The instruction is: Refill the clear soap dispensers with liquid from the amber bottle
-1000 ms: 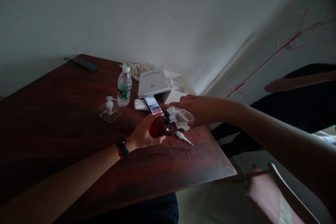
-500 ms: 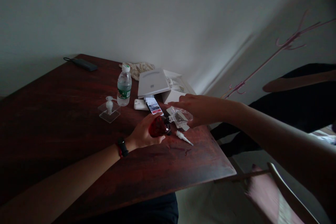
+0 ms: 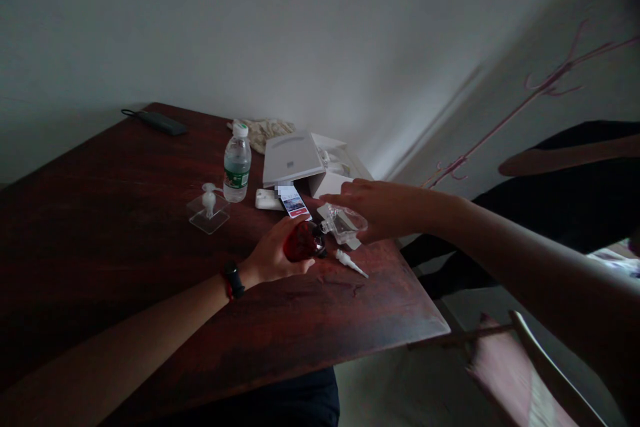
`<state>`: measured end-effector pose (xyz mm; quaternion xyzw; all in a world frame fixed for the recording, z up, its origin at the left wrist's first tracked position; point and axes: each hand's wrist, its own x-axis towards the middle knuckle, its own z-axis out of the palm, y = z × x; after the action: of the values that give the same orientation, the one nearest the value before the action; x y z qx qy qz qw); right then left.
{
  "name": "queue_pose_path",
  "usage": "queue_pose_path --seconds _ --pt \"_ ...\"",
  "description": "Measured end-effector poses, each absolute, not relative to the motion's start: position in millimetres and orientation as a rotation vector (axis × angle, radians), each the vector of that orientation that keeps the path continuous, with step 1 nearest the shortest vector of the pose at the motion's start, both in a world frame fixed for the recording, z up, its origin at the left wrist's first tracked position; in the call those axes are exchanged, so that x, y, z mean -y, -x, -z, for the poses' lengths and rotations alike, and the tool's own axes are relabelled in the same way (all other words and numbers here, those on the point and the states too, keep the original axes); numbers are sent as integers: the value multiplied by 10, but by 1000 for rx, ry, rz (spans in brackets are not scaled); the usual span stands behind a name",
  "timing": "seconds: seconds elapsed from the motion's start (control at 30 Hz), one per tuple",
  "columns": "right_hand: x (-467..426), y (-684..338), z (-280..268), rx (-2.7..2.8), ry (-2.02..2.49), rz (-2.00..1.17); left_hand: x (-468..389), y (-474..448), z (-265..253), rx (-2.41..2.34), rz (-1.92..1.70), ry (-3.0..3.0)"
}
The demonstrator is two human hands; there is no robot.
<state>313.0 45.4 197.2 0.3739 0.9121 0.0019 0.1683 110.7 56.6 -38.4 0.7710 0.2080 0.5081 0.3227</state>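
Observation:
My left hand is wrapped round a dark red bottle, which lies tilted with its neck to the right. In my right hand is a small clear bottle, its mouth at the red bottle's neck. Whether the two mouths touch or liquid runs between them, I cannot tell. Just below the clear bottle, a white pump top rests on the table. Behind the red bottle lies a phone with its screen lit.
On the wooden table stand a water bottle and a clear square piece with a white pump. A white box, a cloth and a dark device sit farther back. Another person's arm shows at right.

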Motion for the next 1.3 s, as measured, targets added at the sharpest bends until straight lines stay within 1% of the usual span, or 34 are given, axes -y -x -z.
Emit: queue_pose_path --seconds 0.23,1.3 --pt "-428 -3087 -1997 -2511 -1087 -25 -582 -1107 409 -540 -1321 -2027" --pt "-436 -3059 -1998 -2527 -1045 -110 -556 -1092 381 -563 -1339 -2052"
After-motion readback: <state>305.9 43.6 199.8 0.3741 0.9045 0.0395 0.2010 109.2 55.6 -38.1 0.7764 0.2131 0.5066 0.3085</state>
